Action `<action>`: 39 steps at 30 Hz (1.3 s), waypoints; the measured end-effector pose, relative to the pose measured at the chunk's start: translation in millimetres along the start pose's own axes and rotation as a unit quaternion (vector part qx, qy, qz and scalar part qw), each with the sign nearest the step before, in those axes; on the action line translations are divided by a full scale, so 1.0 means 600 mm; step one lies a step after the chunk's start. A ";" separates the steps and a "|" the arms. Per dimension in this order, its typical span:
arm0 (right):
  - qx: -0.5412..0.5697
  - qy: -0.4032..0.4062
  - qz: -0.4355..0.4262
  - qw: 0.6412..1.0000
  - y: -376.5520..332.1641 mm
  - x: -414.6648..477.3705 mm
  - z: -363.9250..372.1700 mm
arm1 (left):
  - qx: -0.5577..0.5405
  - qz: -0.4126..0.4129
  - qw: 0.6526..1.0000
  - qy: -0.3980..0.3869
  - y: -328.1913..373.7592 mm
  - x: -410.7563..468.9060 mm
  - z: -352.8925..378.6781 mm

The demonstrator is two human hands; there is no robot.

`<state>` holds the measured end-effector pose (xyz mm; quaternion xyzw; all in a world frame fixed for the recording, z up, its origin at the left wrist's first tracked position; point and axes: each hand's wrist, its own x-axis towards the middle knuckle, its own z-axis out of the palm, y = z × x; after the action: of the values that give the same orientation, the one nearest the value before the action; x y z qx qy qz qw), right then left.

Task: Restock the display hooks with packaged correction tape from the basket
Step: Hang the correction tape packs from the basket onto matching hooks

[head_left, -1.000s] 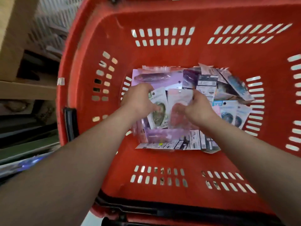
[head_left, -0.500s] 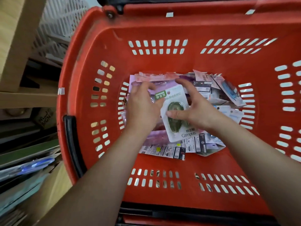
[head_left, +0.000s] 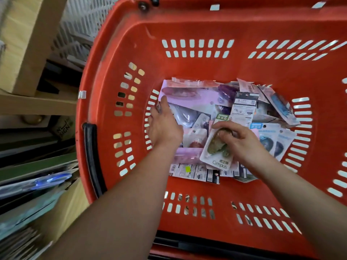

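Note:
A red plastic basket [head_left: 216,188] fills the view, with several packaged correction tapes [head_left: 197,98] piled on its floor in purple, pink, green and blue. My right hand [head_left: 238,141] grips a white "Campus" pack with a green correction tape [head_left: 216,152], tilted over the middle of the pile. My left hand [head_left: 163,124] lies at the pile's left edge with its fingers straight, touching a clear purple pack [head_left: 187,117]. No display hooks are in view.
Wooden shelving [head_left: 28,53] and a white lattice panel [head_left: 82,25] stand left of the basket. Stacked flat stationery [head_left: 37,184] lies low on the left. The basket's black handle [head_left: 90,156] runs along its left rim.
My right hand has carried the green Campus pack lower and tilted it. My left hand let go of it and slid left to the pile's edge. The view moved closer.

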<state>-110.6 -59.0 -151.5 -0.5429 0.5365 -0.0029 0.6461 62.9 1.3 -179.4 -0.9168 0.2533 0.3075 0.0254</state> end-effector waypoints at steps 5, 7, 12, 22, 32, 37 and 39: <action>0.048 -0.010 0.031 0.998 -0.001 -0.006 -0.001 | -0.069 -0.016 0.996 0.045 -0.026 -0.015 -0.035; 0.070 -0.007 0.035 0.997 -0.017 -0.012 0.000 | -0.117 0.005 0.990 0.075 -0.022 -0.045 -0.068; 0.111 0.013 0.030 0.993 -0.068 -0.027 -0.011 | -0.405 0.119 0.906 0.034 0.010 -0.132 -0.178; 0.209 -0.148 0.059 0.965 -0.072 -0.041 -0.052 | -0.551 0.080 0.798 -0.231 0.107 -0.135 -0.080; 0.122 0.063 0.038 0.990 -0.006 -0.039 -0.075 | -0.063 0.055 0.967 -0.242 -0.023 -0.068 -0.009; 0.146 0.084 0.029 0.985 0.001 -0.037 -0.073 | 0.065 0.147 0.960 -0.228 -0.021 -0.085 0.002; 0.148 0.097 0.030 0.984 0.002 -0.041 -0.079 | 0.040 0.151 0.957 -0.246 -0.022 -0.086 0.003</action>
<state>-154.4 -77.0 -127.4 -0.4219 0.6063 -0.1156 0.6641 33.1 36.1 -152.5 -0.7621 0.3868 0.5135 0.0766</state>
